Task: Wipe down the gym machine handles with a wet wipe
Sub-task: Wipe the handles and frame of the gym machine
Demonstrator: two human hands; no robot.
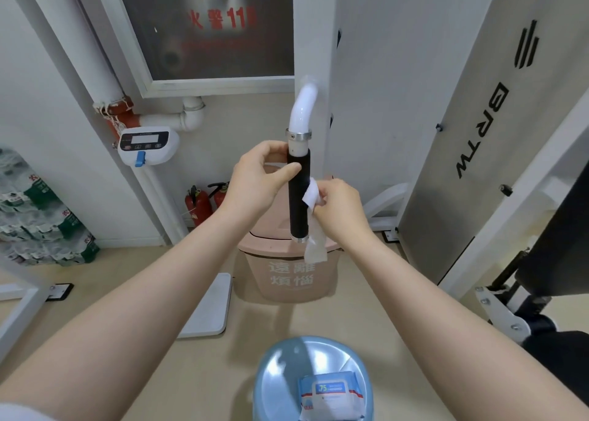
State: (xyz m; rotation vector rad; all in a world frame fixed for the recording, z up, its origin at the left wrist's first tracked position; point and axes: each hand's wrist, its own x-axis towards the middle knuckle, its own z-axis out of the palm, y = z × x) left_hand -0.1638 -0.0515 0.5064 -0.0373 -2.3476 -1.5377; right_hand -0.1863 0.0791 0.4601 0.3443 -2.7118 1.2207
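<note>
The left hand (259, 173) curls its fingers and thumb round the top of the black foam handle (299, 194), which hangs upright from a white curved tube at the scene's middle. The right hand (339, 205) pinches a white wet wipe (312, 216) against the handle's right side, its tail dangling. Behind stands a pink bin (287, 274) on beige floor. Near, a wipes pack (331, 395) marked "75" lies on a blue stool (277, 369). Far right, a grey panel (478, 134) reads "BRTW".
</note>
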